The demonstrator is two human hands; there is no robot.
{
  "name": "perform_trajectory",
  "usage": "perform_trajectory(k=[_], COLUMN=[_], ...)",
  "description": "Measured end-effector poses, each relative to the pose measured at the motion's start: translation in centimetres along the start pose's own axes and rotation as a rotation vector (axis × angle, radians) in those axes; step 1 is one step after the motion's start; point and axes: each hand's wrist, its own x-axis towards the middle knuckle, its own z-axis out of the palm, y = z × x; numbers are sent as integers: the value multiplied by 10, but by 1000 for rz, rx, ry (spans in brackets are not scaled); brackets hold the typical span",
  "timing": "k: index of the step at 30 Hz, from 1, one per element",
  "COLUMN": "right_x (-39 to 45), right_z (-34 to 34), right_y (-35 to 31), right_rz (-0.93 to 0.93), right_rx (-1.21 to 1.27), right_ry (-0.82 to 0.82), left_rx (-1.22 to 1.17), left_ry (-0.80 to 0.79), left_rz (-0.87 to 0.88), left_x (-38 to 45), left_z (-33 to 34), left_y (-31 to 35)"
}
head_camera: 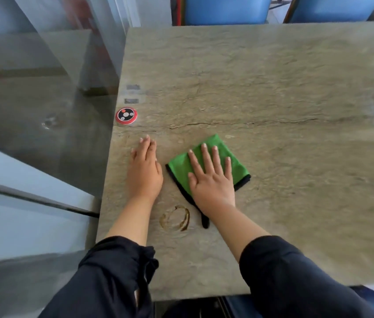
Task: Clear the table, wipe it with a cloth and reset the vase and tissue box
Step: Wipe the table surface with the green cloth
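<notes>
The right hand (212,180) lies flat and open on the cloth (206,164), with the ring stain (175,218) just behind-left, between both wrists on the bench (273,88).

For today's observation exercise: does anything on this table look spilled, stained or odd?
Yes. A brown ring-shaped stain marks the table near its front edge, between the person's forearms. The green cloth under the right hand lies beyond it, not on it.

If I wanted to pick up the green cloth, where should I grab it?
Probably the far corner of the green cloth, coming from the table's far side. It lies flat and folded, the right hand covers its near half, and that corner sticks out bare, easy to pinch and lift.
</notes>
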Motion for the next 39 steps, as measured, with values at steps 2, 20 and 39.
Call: perform_trajectory(k=[2, 20, 39], right_x=[-35, -120, -110], right_z=[6, 22, -4], right_y=[6, 13, 30], right_rz=[-127, -165, -138], right_rx=[-33, -80, 190], right_ry=[-23, 15, 41], left_rx=[-50, -45, -144], left_ry=[-13, -115, -71], left_rz=[59, 131, 93], left_x=[-5, -99, -91], left_z=[-3, -29, -27], left_y=[1, 3, -1])
